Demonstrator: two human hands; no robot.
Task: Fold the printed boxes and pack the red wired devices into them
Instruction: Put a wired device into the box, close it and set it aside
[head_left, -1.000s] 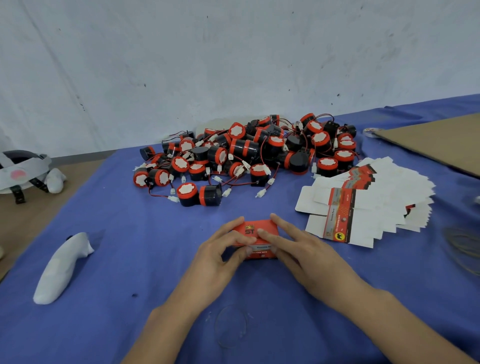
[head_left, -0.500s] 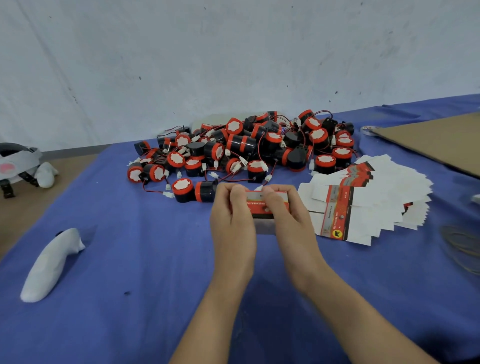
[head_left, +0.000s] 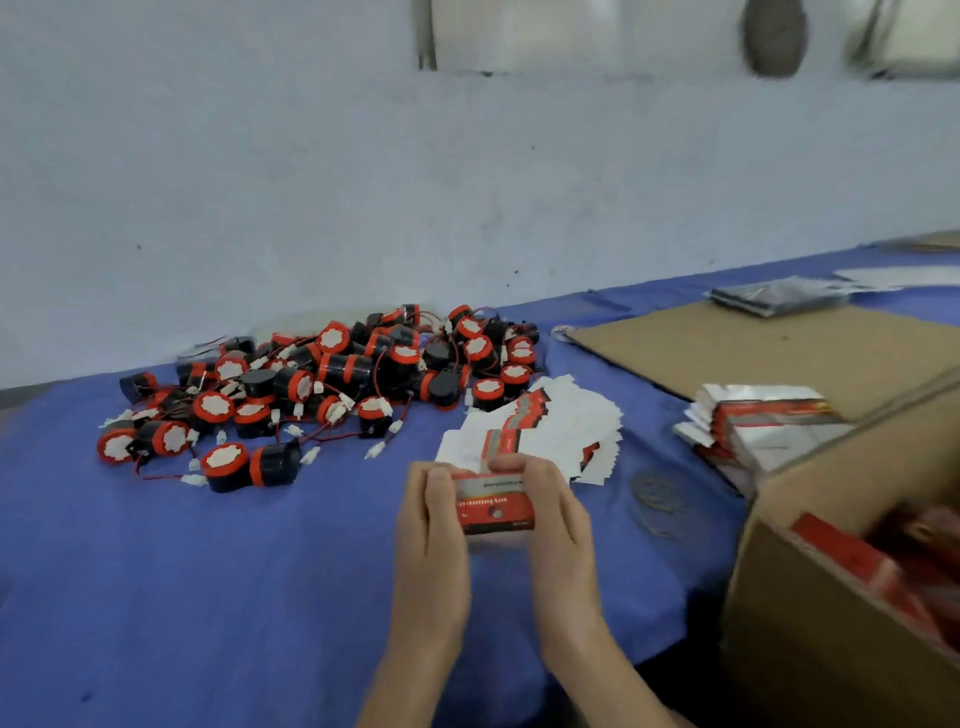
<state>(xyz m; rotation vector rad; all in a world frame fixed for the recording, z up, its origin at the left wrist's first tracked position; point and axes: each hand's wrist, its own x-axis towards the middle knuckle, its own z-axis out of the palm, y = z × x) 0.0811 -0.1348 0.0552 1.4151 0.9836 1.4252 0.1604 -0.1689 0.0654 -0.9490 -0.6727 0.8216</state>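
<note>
A folded red and grey printed box (head_left: 493, 506) is held up above the blue table cloth (head_left: 208, 571). My left hand (head_left: 428, 525) grips its left end and my right hand (head_left: 556, 519) grips its right end. Behind them a fanned stack of flat white printed boxes (head_left: 550, 431) lies on the cloth. A big pile of red and black wired devices (head_left: 332, 379) with white plugs spreads across the far left of the table.
An open cardboard carton (head_left: 841, 582) holding red packed boxes stands at the right. A second bundle of flat boxes (head_left: 763, 421) lies by a cardboard sheet (head_left: 779, 353). Loose rubber bands (head_left: 657, 499) lie beside the carton. A wall runs behind.
Both hands lifted the folded box off the cloth and kept hold of it. The view swung right, so the carton has come into sight and the white object at left is gone.
</note>
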